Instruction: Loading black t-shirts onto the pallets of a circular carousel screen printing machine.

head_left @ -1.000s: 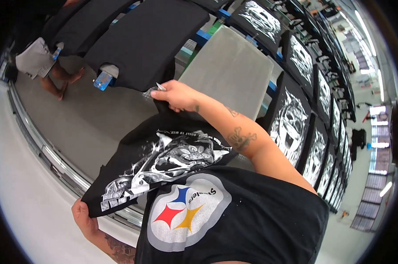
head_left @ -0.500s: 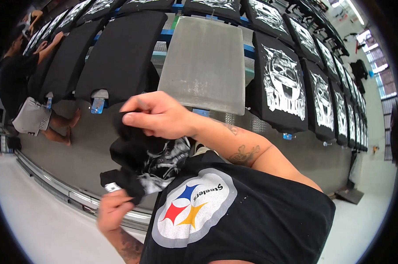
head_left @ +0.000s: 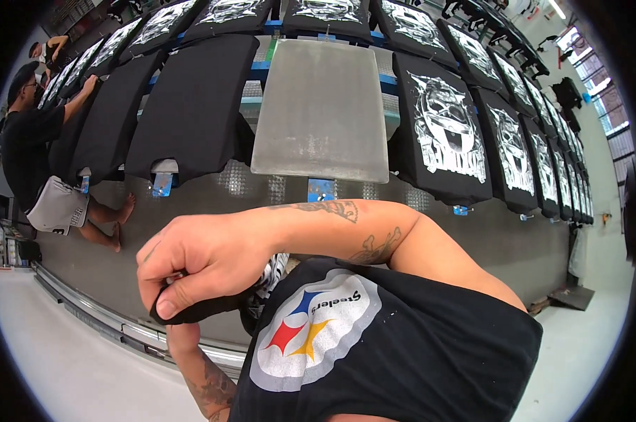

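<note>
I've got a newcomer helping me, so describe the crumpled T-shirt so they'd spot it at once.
Start at the grey platen between the black T-shirts laid out ahead. Come back toward the wearer to the right hand, left of the worn logo shirt; the crumpled T-shirt, black with white print, is pinched in its fingers. Other shirts are worn or stretched flat; this one is bunched up.

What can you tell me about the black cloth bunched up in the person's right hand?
The black cloth looks like soft fabric, crumpled into folds rather than spread flat. White print shows at its right side, close to the wearer's black top. It is held up in front of the body, pinched between the right hand's thumb and fingers. The left hand is just below, mostly hidden, so its hold is unclear.
</note>
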The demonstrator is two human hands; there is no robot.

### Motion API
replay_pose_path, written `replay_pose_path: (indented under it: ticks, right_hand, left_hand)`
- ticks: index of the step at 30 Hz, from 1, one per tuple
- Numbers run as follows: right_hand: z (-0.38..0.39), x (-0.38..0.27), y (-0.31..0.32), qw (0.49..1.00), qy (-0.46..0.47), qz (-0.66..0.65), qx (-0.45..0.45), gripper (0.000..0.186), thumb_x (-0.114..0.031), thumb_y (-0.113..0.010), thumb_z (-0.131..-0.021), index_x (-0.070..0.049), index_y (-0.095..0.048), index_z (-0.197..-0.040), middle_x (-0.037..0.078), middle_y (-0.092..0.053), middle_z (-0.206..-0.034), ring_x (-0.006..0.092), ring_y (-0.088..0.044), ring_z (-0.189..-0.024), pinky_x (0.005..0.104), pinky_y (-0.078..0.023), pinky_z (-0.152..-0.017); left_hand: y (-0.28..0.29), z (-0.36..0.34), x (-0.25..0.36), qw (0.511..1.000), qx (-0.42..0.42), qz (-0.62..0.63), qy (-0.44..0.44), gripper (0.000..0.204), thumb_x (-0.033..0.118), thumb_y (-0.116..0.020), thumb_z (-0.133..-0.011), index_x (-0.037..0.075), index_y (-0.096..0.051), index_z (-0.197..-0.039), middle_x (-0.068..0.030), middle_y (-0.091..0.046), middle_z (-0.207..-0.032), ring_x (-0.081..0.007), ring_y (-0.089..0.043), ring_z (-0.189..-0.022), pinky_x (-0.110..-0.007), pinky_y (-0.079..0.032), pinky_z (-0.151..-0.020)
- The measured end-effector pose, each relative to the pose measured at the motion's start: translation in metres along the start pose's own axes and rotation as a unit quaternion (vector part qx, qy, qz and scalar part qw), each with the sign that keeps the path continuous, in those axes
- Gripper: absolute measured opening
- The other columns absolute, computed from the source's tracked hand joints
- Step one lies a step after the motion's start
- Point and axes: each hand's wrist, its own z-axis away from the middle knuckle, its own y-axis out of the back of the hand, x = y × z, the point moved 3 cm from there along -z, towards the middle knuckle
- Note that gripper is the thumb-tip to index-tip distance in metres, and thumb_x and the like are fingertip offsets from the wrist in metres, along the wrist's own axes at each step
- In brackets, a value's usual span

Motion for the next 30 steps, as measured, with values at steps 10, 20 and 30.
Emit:
replay_pose_path:
  ticks: [10, 20, 30]
  right_hand:
    - [0.018, -0.007, 0.021, 0.994, -0.096, 0.048, 0.015, 0.023, -0.021, -0.07, -0.092, 0.001, -0.063, -0.087, 0.003, -0.064, -0.073, 0.0112, -0.06, -0.068, 0.0289, -0.049, -0.063]
    - [0.039, -0.027, 0.042, 0.932, -0.132, 0.336, 0.035, 0.02, -0.021, -0.071, -0.086, -0.004, -0.07, -0.096, 0.014, -0.068, -0.076, 0.0314, -0.065, -0.069, 0.0402, -0.051, -0.063]
    - [0.053, -0.029, 0.054, 0.923, -0.122, 0.307, 0.195, 0.008, -0.01, -0.067, -0.086, -0.003, -0.069, -0.091, 0.011, -0.069, -0.082, 0.0267, -0.068, -0.079, 0.035, -0.053, -0.071]
  left_hand:
    - [-0.051, -0.026, 0.004, 0.993, -0.103, -0.039, -0.032, 0.045, 0.016, -0.074, -0.089, 0.0, -0.053, -0.125, -0.0037, -0.06, -0.114, -0.0138, -0.058, -0.097, -0.029, -0.049, -0.08]
    - [-0.051, -0.05, 0.073, 0.965, -0.091, -0.084, -0.231, 0.032, 0.022, -0.072, -0.092, 0.004, -0.046, -0.086, -0.0038, -0.055, -0.083, -0.0118, -0.048, -0.08, -0.027, -0.041, -0.081]
    - [-0.031, -0.061, -0.037, 0.973, -0.13, -0.026, 0.19, 0.06, 0.05, -0.029, -0.106, 0.003, -0.066, -0.107, -0.001, -0.062, -0.094, -0.0115, -0.05, -0.084, -0.028, -0.042, -0.081]
